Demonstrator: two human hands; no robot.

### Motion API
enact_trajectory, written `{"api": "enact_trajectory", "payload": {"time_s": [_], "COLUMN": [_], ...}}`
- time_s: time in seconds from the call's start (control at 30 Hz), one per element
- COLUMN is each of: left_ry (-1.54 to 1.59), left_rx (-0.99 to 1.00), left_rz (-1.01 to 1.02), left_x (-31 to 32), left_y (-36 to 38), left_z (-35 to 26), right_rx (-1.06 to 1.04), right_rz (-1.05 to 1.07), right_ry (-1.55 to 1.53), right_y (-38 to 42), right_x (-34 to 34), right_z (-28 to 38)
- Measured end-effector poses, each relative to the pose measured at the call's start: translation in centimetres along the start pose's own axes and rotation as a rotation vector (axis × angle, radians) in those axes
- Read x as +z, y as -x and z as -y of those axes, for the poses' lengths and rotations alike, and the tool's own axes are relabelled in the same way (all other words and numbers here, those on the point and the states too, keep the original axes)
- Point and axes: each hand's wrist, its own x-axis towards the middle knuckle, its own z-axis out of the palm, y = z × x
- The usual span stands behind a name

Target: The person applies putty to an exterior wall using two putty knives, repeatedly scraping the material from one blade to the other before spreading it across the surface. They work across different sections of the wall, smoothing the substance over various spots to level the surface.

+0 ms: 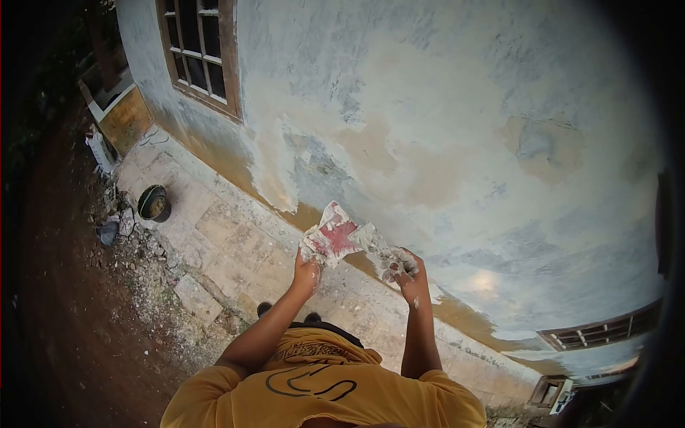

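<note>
My left hand (308,265) is closed on a red piece (338,234) smeared with whitish paste; its exact kind cannot be made out. In my right hand (407,274) is a paste-covered scraper (372,241), its pale blade pointing toward the red piece. The two held things meet or nearly meet in front of my body. White paste coats the fingers of both hands. Beyond them rises a wall (442,135) with patchy grey, white and tan plaster.
A black bucket (154,204) stands on the paved walkway (235,235) at the left. Rubble (153,260) and a loose slab (198,299) lie along the walkway's edge. A wooden-framed window (200,53) is at upper left, another window (606,327) at lower right.
</note>
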Motion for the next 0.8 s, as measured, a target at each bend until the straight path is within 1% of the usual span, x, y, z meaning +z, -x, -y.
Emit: {"api": "enact_trajectory", "payload": {"time_s": [0.03, 0.07, 0.13, 0.27, 0.33, 0.4, 0.47, 0.5, 0.53, 0.6, 0.63, 0.7, 0.73, 0.8], "left_ry": [-0.016, -0.013, 0.018, 0.004, 0.082, 0.090, 0.101, 0.085, 0.068, 0.095, 0.119, 0.097, 0.072, 0.114], "left_rx": [-0.027, -0.032, -0.070, -0.110, -0.116, -0.103, -0.081, -0.093, -0.105, -0.103, -0.104, -0.125, -0.148, -0.168], "left_rz": [-0.011, -0.015, -0.014, -0.046, -0.052, -0.054, -0.059, -0.090, -0.121, -0.141, -0.155, -0.156, -0.156, -0.172], "left_x": [0.0, 0.1, 0.6, 1.2, 1.3, 1.2, 1.1, 1.0, 0.9, 0.8, 0.8, 0.3, 0.1, 0.0], "left_y": [0.0, 0.1, 0.1, 0.3, 0.4, 0.4, 0.2, 0.2, 0.2, 0.2, 0.1, 0.1, 0.1, 0.1], "left_z": [0.0, 0.2, -0.1, -1.3, -1.4, -1.5, -1.6, -1.8, -1.9, -1.9, -2.0, -1.8, -1.6, -1.4], "right_rx": [-0.005, 0.002, 0.172, 0.158, 0.189, 0.189, 0.117, 0.053, 0.052, 0.013, 0.012, -0.197, -0.197, -0.532], "right_rz": [0.048, 0.048, 0.010, 0.069, -0.001, 0.011, -0.057, -0.091, -0.085, -0.184, -0.181, -0.236, -0.237, -0.273], "right_ry": [0.036, 0.038, 0.213, 0.305, 0.265, 0.315, 0.228, 0.262, 0.265, 0.181, 0.183, 0.579, 0.581, 0.893], "right_y": [-0.2, -0.2, 0.3, -0.7, -0.7, -0.8, -0.9, -0.9, -0.8, -0.4, -0.3, 0.0, 0.3, 0.9], "right_x": [0.2, 0.6, 2.0, 0.5, -0.2, -1.0, -1.8, -1.9, -1.9, -1.4, -1.1, -0.4, 0.0, 1.0], "right_z": [0.4, 1.0, 3.5, 2.0, 1.9, 2.2, 1.6, 1.5, 1.4, 1.4, 1.1, 0.3, -0.3, -1.7]}}
